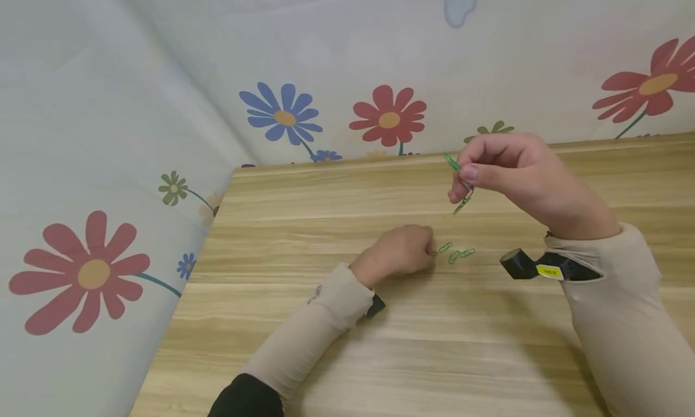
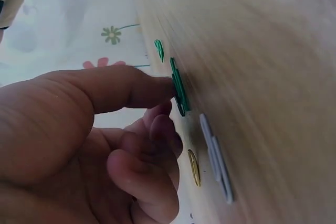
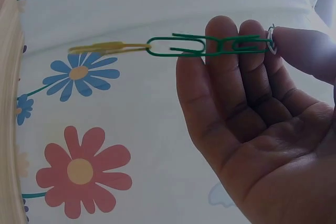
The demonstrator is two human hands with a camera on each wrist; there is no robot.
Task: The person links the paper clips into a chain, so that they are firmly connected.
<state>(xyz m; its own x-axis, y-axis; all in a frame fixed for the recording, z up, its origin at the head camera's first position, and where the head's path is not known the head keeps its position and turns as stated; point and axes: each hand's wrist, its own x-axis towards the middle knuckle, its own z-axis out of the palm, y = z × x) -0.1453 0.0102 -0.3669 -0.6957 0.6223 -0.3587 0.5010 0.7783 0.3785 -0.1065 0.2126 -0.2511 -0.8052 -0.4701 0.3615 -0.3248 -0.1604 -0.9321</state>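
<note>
My right hand [image 1: 505, 175] is raised above the table's far side, pinching a chain of linked paper clips [image 1: 461, 201]. In the right wrist view, a yellow paper clip [image 3: 107, 49] hangs at the chain's free end. Linked to it are green paper clips [image 3: 178, 46], and a bit of white clip shows at the thumb. My left hand [image 1: 402, 249] is low over the tabletop, one fingertip touching a green paper clip [image 2: 179, 87] and the other fingers curled. Close by lie a white paper clip [image 2: 215, 156], a gold paper clip [image 2: 194, 167] and another green clip [image 2: 159, 51].
Several loose green paper clips [image 1: 456, 253] lie just right of my left hand on the wooden table [image 1: 347, 369]. A pale cloth with printed flowers [image 1: 336, 37] rises along the table's back and left edges. Black camera mounts [image 1: 521, 264] sit at the wrists.
</note>
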